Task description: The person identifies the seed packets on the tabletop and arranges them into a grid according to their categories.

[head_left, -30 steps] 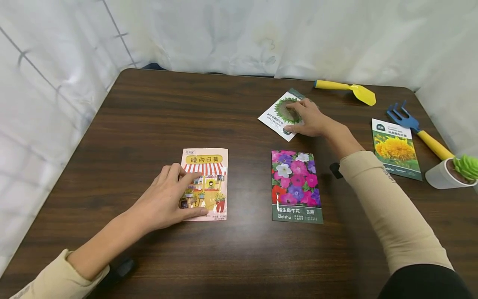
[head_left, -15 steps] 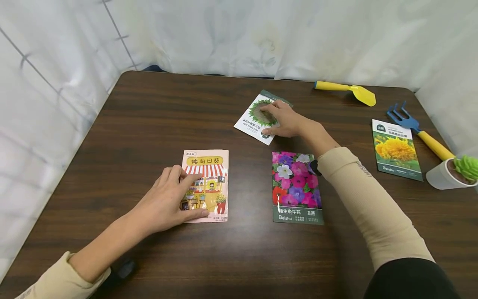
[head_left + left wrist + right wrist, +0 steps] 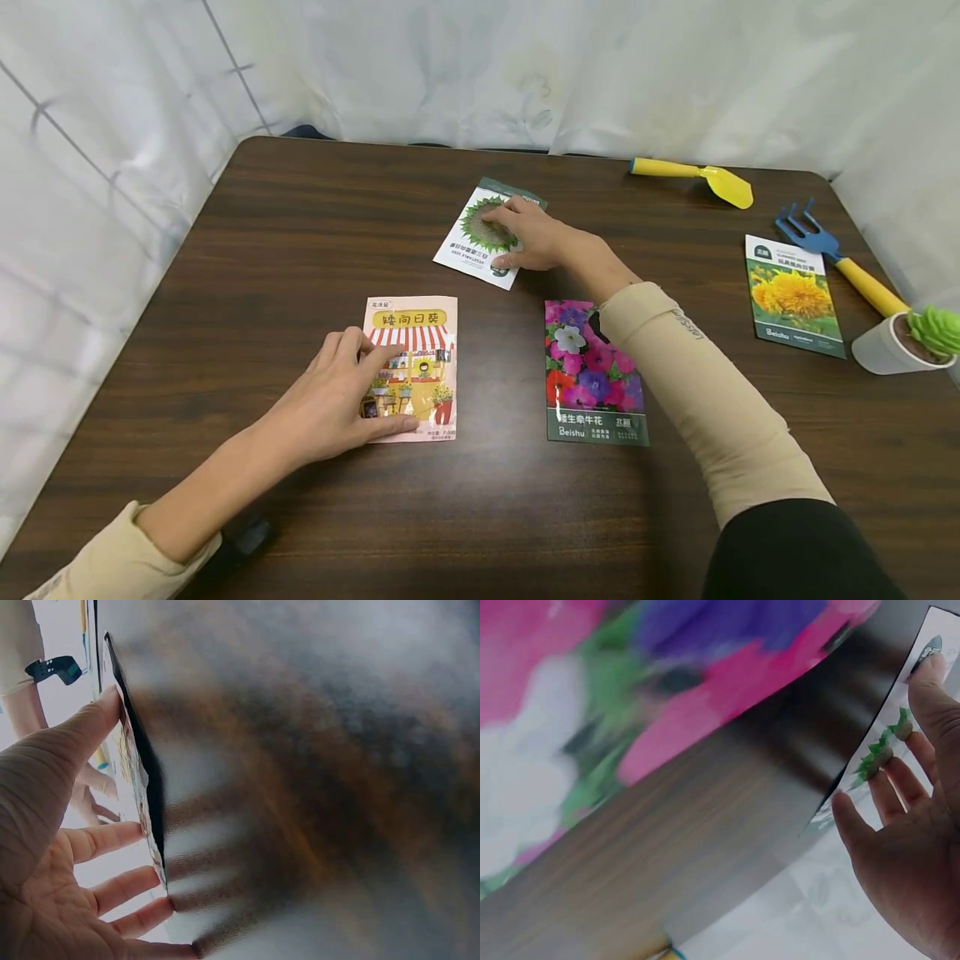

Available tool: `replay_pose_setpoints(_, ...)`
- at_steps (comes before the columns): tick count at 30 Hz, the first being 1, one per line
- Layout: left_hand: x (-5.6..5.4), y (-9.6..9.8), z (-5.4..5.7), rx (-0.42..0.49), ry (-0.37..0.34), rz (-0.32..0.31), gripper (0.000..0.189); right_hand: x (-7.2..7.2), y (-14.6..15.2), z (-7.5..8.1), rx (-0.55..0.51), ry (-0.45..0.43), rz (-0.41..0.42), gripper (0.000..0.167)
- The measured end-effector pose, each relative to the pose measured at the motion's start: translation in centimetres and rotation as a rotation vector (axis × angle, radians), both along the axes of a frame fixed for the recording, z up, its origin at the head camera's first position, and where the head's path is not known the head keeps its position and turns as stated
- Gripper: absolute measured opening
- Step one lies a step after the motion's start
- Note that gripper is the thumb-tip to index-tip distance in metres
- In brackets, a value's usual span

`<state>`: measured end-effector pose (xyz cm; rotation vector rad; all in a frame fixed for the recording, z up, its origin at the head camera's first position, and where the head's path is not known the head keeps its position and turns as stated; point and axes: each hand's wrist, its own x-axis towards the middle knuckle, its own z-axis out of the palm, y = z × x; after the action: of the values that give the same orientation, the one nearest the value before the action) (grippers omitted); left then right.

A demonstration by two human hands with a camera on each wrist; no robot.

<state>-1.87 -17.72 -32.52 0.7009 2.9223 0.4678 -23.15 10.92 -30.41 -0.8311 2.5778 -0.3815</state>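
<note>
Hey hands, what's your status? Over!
Left hand touching pink dwarf sunflower packet. Right hand touching white sunflower packet. Right sleeve partly hiding petunia packet. Over.

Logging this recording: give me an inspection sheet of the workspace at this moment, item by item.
Surface: dark wood-grain table, glare near the front middle.
Job's things: pink packet under the left hand; white sunflower packet, turned at an angle, under the right hand.
Clutter: petunia packet, partly covered by the right sleeve; yellow-flower packet, hand fork, yellow trowel and potted plant toward the right.
Left hand: fingers and thumb spread, touching the pink packet.
Right hand: fingertips and thumb on the white sunflower packet.
Cables: nothing seen.
Surroundings: pale curtain behind and at both sides; dark grid lines at left.
</note>
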Motion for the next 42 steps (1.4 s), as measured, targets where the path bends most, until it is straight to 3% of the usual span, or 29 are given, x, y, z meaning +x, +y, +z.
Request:
replay_pose_setpoints(11, 0.0, -0.2, 0.1, 0.012, 0.0, -0.005, 0.083, 0.2, -4.3, 0.0, 0.045, 0.006, 0.083, 0.076)
replay_pose_setpoints(25, -0.1, -0.2, 0.2, 0.005, 0.013, -0.021, 0.083, -0.1, -8.1, 0.4, 0.108, -0.062, 0.154, 0.075)
replay_pose_setpoints(42, 0.0, -0.3, 0.1, 0.01, 0.006, -0.015, 0.081, -0.4, -9.5, 0.4, 0.117, -0.105, 0.159, 0.074)
